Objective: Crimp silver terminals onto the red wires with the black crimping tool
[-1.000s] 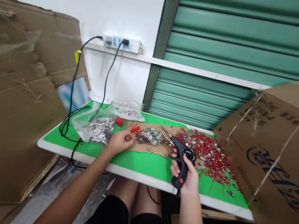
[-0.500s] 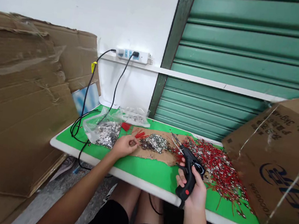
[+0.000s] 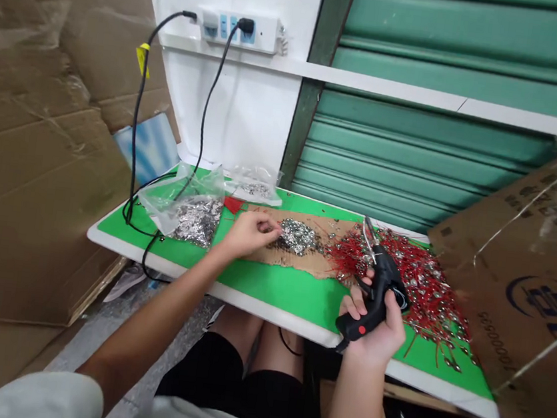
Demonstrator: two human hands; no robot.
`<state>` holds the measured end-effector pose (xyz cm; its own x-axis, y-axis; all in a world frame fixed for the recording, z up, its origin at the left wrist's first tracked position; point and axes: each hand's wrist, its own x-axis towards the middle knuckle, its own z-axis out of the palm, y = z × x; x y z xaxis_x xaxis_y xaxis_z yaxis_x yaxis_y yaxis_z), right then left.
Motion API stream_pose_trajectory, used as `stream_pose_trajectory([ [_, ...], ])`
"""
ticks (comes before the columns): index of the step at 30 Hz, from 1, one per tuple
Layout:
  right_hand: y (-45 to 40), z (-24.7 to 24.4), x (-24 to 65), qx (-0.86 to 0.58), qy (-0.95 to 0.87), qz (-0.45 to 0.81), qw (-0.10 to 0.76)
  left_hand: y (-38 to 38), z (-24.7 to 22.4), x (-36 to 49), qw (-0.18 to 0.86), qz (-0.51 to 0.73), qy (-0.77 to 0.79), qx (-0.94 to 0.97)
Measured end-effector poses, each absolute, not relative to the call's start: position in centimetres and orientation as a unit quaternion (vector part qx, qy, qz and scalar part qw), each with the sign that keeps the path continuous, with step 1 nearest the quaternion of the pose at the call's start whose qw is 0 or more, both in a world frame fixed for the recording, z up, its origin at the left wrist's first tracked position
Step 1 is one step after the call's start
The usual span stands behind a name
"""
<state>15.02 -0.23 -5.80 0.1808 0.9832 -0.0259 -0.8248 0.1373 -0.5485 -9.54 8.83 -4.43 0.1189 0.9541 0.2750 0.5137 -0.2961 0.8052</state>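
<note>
My right hand (image 3: 376, 321) is wrapped round the grip of a black soldering gun (image 3: 385, 275), its thin metal tip pointing up and away over the red pile. My left hand (image 3: 251, 234) is closed in a pinch at the left edge of a heap of small silver metal pieces (image 3: 298, 237). What its fingertips hold, if anything, is too small to make out. The heap lies on a strip of brown cardboard (image 3: 283, 258). To the right spreads a large pile of red wires with silver ends (image 3: 425, 286).
A clear bag of silver pieces (image 3: 199, 220) and a smaller bag (image 3: 254, 189) lie on the green tabletop (image 3: 269, 290). Black cables (image 3: 208, 107) run up to a power strip (image 3: 245, 33). Large cardboard boxes stand at the left (image 3: 48, 156) and right (image 3: 541, 286).
My left hand has moved right to the silver heap. My right hand has shifted right with the soldering gun, which now points more upright. The camera view has tilted down.
</note>
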Motion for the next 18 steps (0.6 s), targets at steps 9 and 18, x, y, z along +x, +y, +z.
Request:
stream_pose_trajectory([
  [9, -0.5, -5.6, 15.0, -0.248, -0.181, 0.608, 0.732, 10.3, -4.3, 0.5, 0.262, 0.257, 0.473, 0.801],
  [18, -0.3, -6.2, 15.0, -0.275, -0.205, 0.603, 0.72, 8.1, -3.9, -4.5, 0.165, 0.173, 0.532, 0.812],
])
